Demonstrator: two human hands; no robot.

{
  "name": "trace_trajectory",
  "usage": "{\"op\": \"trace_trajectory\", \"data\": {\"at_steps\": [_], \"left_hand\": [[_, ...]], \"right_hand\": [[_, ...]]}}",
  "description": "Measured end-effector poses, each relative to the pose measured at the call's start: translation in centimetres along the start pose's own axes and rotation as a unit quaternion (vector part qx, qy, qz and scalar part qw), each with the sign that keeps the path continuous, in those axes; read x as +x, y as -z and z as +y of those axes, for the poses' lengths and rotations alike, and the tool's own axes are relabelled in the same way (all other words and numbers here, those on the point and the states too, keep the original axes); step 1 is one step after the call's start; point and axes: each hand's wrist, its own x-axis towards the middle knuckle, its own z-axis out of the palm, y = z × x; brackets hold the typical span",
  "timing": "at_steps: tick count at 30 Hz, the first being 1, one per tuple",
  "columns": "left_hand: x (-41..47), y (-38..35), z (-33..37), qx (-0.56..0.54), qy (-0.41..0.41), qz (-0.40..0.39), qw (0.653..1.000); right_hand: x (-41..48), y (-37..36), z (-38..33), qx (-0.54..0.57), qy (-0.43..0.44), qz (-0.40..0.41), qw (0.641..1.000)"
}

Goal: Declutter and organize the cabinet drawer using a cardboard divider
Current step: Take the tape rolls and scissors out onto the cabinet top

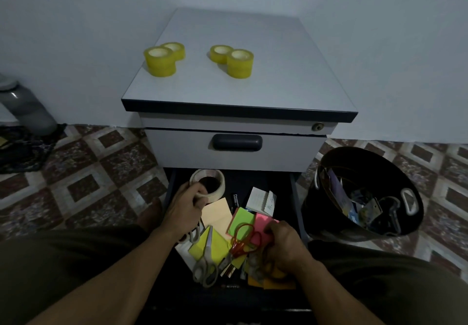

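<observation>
Drawer (253,180) open above tiled floor (83,172); left grip (183,210) holds tape roll (215,185) at far-left corner, right grip (283,246) pinches pink notes (263,223).

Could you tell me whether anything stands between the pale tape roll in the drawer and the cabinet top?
Nothing rests on the pale tape roll. The closed upper drawer stands behind and above it, so it should probably come forward first. The cabinet top is bare in front.

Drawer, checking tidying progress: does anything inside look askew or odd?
Yes: red scissors and grey scissors lie crosswise over overlapping coloured pads; left hand grips a tape roll, right hand pinches the pink pad.
</observation>
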Motion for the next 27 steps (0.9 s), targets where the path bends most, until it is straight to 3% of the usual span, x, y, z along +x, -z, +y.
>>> {"op": "trace_trajectory", "data": {"at_steps": [3,6,15,27], "left_hand": [[-1.1,0.7,0.0,-0.013,-0.014,-0.027,0.999],[-2.1,0.4,0.1,-0.014,-0.001,-0.082,0.997],[-2.8,-0.1,-0.6,-0.003,0.037,-0.105,0.994],[-3.7,1.8,1.6,-0.030,0.040,-0.084,0.995]], "right_hand": [[-0.2,-0.5,0.0,-0.054,0.052,0.025,0.997],[-0.5,-0.6,0.0,-0.042,0.060,0.037,0.997],[0.4,-0.2,-0.5,0.239,-0.042,0.047,0.969],[-0.1,0.7,-2.2,0.368,0.042,0.046,0.928]]}}
